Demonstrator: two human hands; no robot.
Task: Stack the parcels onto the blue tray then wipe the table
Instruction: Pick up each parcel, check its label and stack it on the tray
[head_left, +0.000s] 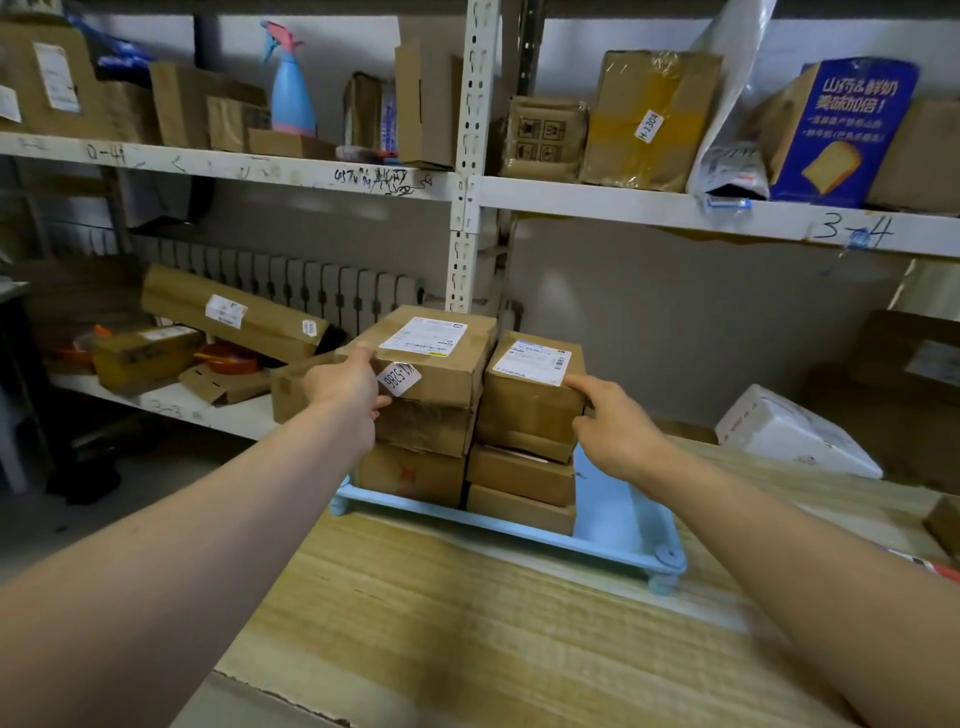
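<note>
Parcels (467, 410) are sitting in two stacks on the blue tray (618, 525). Left hand (345, 387) is gripping the top-left box, right hand (613, 421) is nudging the other with one fingertip. I'd be squaring edges flush before wiping.

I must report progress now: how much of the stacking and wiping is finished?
Done: two piles of boxes stand on the blue tray. In hand: the left hand holds the top box of the left pile, and the right hand touches the top box of the right pile. Left: a white parcel is on the table; wiping seems not begun, no cloth visible.
</note>
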